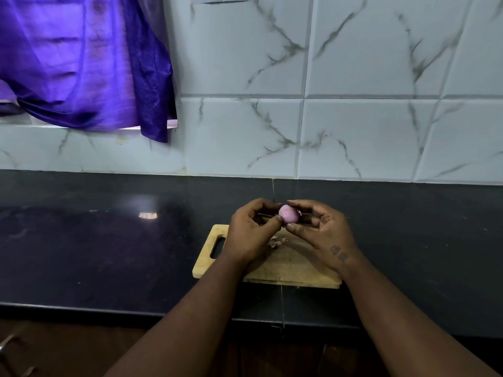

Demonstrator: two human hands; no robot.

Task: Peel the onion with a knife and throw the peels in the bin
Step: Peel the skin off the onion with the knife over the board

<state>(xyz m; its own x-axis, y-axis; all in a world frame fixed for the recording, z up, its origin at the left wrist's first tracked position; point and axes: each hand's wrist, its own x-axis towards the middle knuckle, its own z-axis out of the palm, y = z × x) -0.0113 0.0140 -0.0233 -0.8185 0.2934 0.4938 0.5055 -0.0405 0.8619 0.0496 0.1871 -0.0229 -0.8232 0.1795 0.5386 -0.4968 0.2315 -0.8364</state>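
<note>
A small pink-purple onion point(288, 213) is held up between both hands above the far edge of a wooden cutting board point(206, 257). My left hand point(251, 229) pinches it from the left with thumb and fingers. My right hand point(324, 229) closes on it from the right, thumb underneath. A thin dark strip, possibly a knife, runs behind the onion inside my fingers; I cannot tell what it is or which hand holds it. A few pale peel scraps point(276, 242) lie on the board under my hands. No bin is in view.
The board lies on a dark glossy counter point(109, 240) with its handle slot at the left. A marbled tile wall point(353, 118) rises behind. A purple cloth point(81, 63) hangs over a ledge at upper left. The counter's front edge runs below my forearms.
</note>
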